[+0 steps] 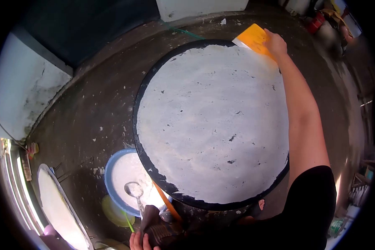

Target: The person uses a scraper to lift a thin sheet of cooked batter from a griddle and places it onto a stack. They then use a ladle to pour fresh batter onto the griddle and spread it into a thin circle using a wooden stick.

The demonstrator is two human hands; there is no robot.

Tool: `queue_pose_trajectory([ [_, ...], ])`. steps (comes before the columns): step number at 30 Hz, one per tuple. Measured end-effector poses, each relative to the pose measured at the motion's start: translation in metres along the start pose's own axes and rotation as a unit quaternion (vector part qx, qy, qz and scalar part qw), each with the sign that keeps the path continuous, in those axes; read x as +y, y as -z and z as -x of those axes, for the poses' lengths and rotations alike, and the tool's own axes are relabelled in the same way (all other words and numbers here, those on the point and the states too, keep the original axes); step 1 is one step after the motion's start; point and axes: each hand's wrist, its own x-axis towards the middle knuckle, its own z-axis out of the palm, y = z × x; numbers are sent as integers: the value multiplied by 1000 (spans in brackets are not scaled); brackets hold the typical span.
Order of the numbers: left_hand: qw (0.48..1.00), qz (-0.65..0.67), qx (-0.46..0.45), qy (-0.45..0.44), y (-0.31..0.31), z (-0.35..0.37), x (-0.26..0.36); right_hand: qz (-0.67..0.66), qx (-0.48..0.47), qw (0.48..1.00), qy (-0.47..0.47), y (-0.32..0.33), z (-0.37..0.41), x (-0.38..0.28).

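Note:
A wide round black griddle [138, 143] fills the middle, coated almost to its rim with a thin white batter layer [212, 125] showing small dark gaps. My right hand [276, 43] is closed on a yellow scraper [254, 37], whose pale edge meets the griddle's far right rim. At the bottom edge, fingertips of my left hand [142, 242] show slightly apart beside a dark brown object [152, 218] I cannot identify; the rest of that hand is out of frame. Left of the griddle, a blue basin [108, 183] holds white batter, with a metal ladle [134, 190] in it.
An orange stick [166, 202] leans across the basin's edge. Beneath the basin sits a yellow-green bowl [112, 212]. Another round, pale-covered surface [58, 204] stands at lower left. Walls border the dark floor [91, 121]; assorted items line the right side.

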Motion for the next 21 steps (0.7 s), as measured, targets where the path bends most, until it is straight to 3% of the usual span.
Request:
queue_pose_trajectory([
  [5, 1000, -10, 7, 18, 0, 2, -3, -78, 17, 977, 199, -16, -11, -100],
  [9, 1000, -8, 10, 24, 0, 6, -3, -163, 5, 919, 360, -30, 13, -198],
  [11, 1000, -2, 10, 26, 2, 7, -3, -218, -11, 863, 456, -28, 42, -244],
  [13, 1000, 3, 10, 24, 4, 12, -4, -293, -124, 822, 472, -17, 93, -283],
  [15, 1000, 6, 5, 22, 4, 16, -5, -261, -171, 771, 555, 5, 143, -307],
  [17, 1000, 12, 15, 22, 6, 23, -5, -243, -207, 723, 612, 27, 197, -314],
  [20, 999, 27, 27, 21, 12, 35, -5, -228, -284, 602, 711, 66, 280, -291],
  [21, 999, 38, 33, 19, 14, 39, -6, -193, -216, 556, 779, 68, 312, -280],
])
